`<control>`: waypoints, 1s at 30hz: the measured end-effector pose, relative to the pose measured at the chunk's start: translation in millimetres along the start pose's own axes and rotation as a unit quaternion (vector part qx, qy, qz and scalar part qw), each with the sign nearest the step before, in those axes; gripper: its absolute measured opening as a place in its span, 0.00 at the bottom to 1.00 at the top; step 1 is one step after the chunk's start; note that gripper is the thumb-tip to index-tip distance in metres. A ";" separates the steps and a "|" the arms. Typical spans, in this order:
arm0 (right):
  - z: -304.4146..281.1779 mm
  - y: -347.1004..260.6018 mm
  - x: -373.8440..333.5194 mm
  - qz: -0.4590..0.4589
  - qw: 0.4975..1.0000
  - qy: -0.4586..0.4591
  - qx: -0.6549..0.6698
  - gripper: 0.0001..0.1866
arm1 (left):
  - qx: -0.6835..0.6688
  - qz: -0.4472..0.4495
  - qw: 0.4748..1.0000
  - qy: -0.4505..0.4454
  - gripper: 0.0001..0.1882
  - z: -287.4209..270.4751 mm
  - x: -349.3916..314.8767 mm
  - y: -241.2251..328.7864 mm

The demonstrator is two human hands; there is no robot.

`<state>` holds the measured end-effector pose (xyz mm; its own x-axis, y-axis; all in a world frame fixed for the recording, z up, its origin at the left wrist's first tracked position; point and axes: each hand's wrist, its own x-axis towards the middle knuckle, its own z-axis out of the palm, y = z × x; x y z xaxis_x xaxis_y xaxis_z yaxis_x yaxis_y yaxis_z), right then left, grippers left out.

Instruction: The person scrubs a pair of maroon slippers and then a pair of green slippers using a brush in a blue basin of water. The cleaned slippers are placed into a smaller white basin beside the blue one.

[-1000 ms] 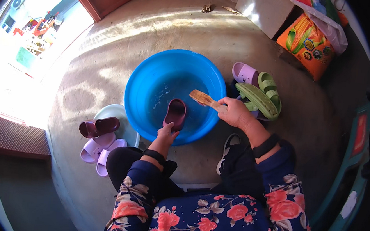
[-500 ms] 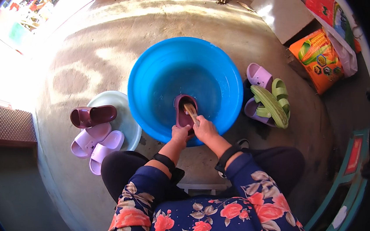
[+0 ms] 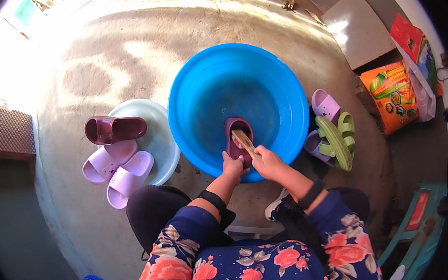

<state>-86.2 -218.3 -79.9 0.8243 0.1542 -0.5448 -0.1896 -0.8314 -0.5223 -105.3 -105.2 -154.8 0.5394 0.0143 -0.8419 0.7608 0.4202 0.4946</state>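
Observation:
A maroon slide slipper (image 3: 238,124) is tilted inside the near side of a blue plastic basin (image 3: 190,65), over cloudy water (image 3: 214,104). My left hand (image 3: 233,165) grips the slipper's near end at the basin's rim. In my right hand (image 3: 270,164) is a wooden-handled scrub brush (image 3: 246,143), its fingers closed round the handle. The brush's pale bristles rest against the inside of the slipper and are partly hidden by the wood.
Left of the basin, another maroon slipper (image 3: 129,127) and two lilac slippers (image 3: 131,174) lie on a pale shallow basin (image 3: 164,156). To the right are lilac slippers (image 3: 325,105) and green slippers (image 3: 333,139). Beyond stand an orange bag (image 3: 390,93) and a cardboard box (image 3: 356,31).
My right hand and the brush have drawn back toward the right within the slipper. My left hand keeps its grip. The whole view has shifted slightly.

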 end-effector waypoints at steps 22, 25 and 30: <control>29.3 -1.3 1.4 -0.029 0.998 0.058 0.027 0.17 | -0.079 -0.010 0.997 -0.007 0.28 -4.6 -5.3 6.4; 20.6 5.8 -32.3 0.003 1.000 0.007 -0.010 0.17 | -0.087 -0.028 0.996 0.023 0.29 0.3 -6.1 7.5; 24.1 -10.3 14.1 -0.014 0.996 0.084 -0.019 0.17 | -0.023 -0.007 1.000 0.016 0.29 -0.1 -8.0 8.6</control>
<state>-85.5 -194.6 -98.0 0.9076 0.0891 -0.4104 -0.1467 -0.8484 -0.5087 -103.1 -101.6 -143.9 0.5159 0.0368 -0.8559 0.7511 0.4611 0.4725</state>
